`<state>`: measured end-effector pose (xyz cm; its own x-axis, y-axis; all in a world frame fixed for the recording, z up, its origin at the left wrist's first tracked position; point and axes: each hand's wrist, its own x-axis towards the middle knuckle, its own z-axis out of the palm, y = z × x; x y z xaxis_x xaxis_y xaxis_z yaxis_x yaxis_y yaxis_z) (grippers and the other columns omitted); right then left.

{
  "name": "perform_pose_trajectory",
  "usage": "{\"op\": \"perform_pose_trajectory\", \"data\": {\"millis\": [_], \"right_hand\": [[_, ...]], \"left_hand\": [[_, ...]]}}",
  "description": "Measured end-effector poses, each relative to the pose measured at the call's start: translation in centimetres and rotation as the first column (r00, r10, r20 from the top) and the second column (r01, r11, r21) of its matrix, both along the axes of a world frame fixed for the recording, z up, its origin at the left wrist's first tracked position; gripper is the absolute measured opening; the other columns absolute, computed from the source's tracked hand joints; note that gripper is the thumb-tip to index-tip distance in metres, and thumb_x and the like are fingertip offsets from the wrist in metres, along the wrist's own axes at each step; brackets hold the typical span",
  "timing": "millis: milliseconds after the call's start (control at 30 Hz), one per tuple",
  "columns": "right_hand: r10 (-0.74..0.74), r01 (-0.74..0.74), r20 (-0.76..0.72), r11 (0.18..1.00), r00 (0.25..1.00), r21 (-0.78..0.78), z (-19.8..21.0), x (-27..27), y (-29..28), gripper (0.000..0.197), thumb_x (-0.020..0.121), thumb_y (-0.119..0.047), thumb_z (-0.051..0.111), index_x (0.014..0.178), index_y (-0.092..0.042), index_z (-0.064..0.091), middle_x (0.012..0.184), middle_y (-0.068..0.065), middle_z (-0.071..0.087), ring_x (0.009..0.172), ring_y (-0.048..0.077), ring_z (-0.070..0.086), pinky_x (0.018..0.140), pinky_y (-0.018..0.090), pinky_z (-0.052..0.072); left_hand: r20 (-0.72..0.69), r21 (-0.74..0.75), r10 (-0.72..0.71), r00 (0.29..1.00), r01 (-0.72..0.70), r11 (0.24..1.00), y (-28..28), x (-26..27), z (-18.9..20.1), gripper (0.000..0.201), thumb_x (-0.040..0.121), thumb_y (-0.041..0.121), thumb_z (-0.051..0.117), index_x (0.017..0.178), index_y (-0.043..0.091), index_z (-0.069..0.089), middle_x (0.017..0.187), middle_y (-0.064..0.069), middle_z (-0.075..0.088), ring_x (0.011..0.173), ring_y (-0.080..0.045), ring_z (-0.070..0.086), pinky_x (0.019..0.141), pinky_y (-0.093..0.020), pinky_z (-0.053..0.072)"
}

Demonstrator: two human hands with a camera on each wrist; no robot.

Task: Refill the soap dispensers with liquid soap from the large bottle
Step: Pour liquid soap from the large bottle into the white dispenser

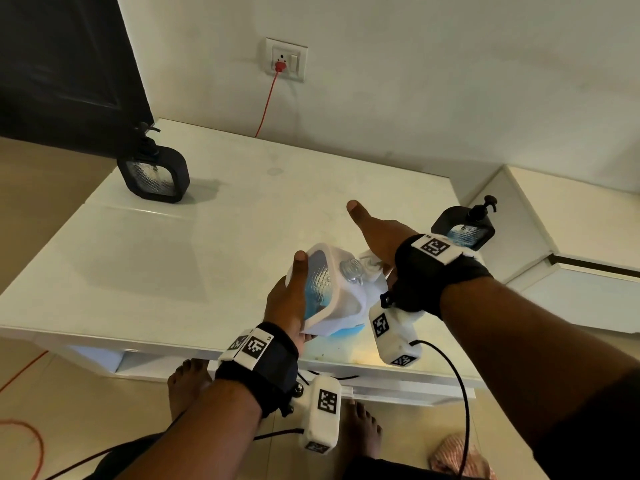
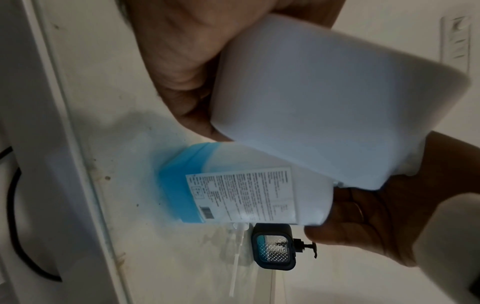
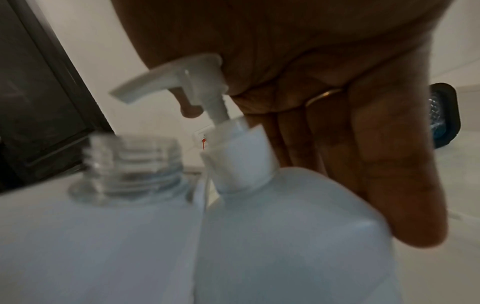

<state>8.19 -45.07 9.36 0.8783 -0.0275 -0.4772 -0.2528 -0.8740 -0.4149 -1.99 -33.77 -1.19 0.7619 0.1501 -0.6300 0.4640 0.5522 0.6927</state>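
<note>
My left hand (image 1: 287, 299) grips a white soap dispenser (image 1: 341, 313) tilted above the table's front edge; blue soap shows in its window. Its pump is off, and the clear threaded neck (image 3: 130, 164) stands bare. Right beside it is the large white bottle (image 3: 298, 236), with blue soap low in it (image 2: 171, 185). My right hand (image 1: 381, 237) lies palm-down on the bottle's pump head (image 3: 168, 80). Its fingers (image 3: 402, 164) run straight down behind the neck, and the thumb sticks out.
A black dispenser (image 1: 154, 174) stands at the white table's (image 1: 173, 254) far left. Another black dispenser (image 1: 464, 230), holding some blue soap, stands at the right edge. A loose white pump with its tube (image 2: 237, 246) lies on the table. A red cable hangs from the wall socket (image 1: 285, 60).
</note>
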Motion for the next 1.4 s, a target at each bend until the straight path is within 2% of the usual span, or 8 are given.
{"op": "perform_pose_trajectory", "data": {"millis": [67,200,400,633,800,867,1033,1400], "right_hand": [[0.006,-0.005,-0.029,0.999,1.000,0.041,0.5,-0.2,0.0,0.082,0.085,-0.084,0.020,0.098,-0.010,0.054,0.110,0.016,0.064,0.103,0.035,0.062,0.104,0.046,0.044],[0.024,-0.024,0.013,1.000,1.000,-0.011,0.2,-0.2,-0.1,0.076,0.089,-0.080,0.020,0.077,-0.013,0.054,0.104,0.014,0.067,0.098,0.032,0.063,0.101,0.042,0.045],[0.018,-0.011,0.077,0.996,0.997,-0.093,-1.2,0.4,-0.2,0.075,0.089,-0.079,0.023,0.073,-0.015,0.059,0.088,0.009,0.066,0.081,0.027,0.060,0.078,0.034,0.039],[0.003,0.019,0.135,0.987,0.991,-0.159,-2.1,0.3,-0.5,0.070,0.090,-0.077,0.026,0.095,-0.015,0.059,0.098,0.007,0.061,0.091,0.028,0.057,0.079,0.036,0.038],[0.019,-0.006,0.106,0.993,0.994,-0.119,-1.6,0.3,-0.4,0.080,0.086,-0.083,0.022,0.080,-0.015,0.063,0.087,0.007,0.066,0.076,0.024,0.059,0.069,0.033,0.038],[0.019,-0.015,0.059,0.997,0.998,-0.069,-0.9,0.2,-0.3,0.082,0.085,-0.085,0.019,0.075,-0.014,0.059,0.084,0.008,0.064,0.075,0.025,0.059,0.076,0.034,0.043],[-0.005,0.006,-0.032,0.999,0.999,0.033,0.5,-0.2,-0.4,0.084,0.083,-0.086,0.018,0.090,-0.011,0.055,0.104,0.014,0.063,0.099,0.033,0.062,0.102,0.044,0.045],[0.012,-0.003,0.103,0.996,0.995,-0.086,-1.4,0.7,-0.4,0.074,0.090,-0.078,0.023,0.075,-0.015,0.059,0.098,0.010,0.066,0.087,0.028,0.059,0.079,0.034,0.036]], "left_hand": [[0.003,0.001,0.005,1.000,-0.005,1.000,0.0,0.1,-0.1,0.081,0.063,0.085,0.054,0.121,0.030,0.067,0.112,-0.011,0.077,0.100,-0.034,0.074,0.084,-0.052,0.063],[0.005,-0.006,-0.002,1.000,0.002,1.000,0.0,0.0,-0.2,0.082,0.063,0.085,0.053,0.122,0.030,0.067,0.111,-0.010,0.077,0.099,-0.034,0.075,0.081,-0.051,0.063],[0.009,0.000,-0.011,1.000,0.011,1.000,0.0,-0.1,-0.4,0.082,0.062,0.086,0.052,0.121,0.031,0.068,0.111,-0.010,0.077,0.100,-0.034,0.075,0.086,-0.055,0.062],[0.019,0.024,-0.013,1.000,0.013,1.000,0.0,-0.2,-0.3,0.087,0.059,0.088,0.052,0.120,0.028,0.069,0.108,-0.010,0.078,0.098,-0.034,0.075,0.088,-0.055,0.062],[0.023,0.000,-0.011,1.000,0.011,1.000,-0.1,-0.1,-0.3,0.081,0.063,0.084,0.052,0.117,0.027,0.070,0.110,-0.013,0.077,0.099,-0.035,0.075,0.085,-0.052,0.063],[0.017,0.000,-0.006,1.000,0.006,1.000,-0.1,0.0,-0.2,0.080,0.064,0.084,0.053,0.118,0.028,0.069,0.110,-0.012,0.078,0.098,-0.034,0.075,0.077,-0.047,0.064],[0.007,-0.011,0.013,1.000,-0.013,1.000,-0.1,0.0,-0.1,0.061,0.084,0.078,0.052,0.117,0.029,0.068,0.110,-0.011,0.077,0.097,-0.033,0.075,0.074,-0.045,0.063],[0.012,-0.011,0.003,1.000,-0.003,1.000,0.0,0.2,-0.7,0.080,0.063,0.084,0.052,0.119,0.029,0.070,0.108,-0.011,0.078,0.098,-0.035,0.075,0.080,-0.049,0.063]]}}
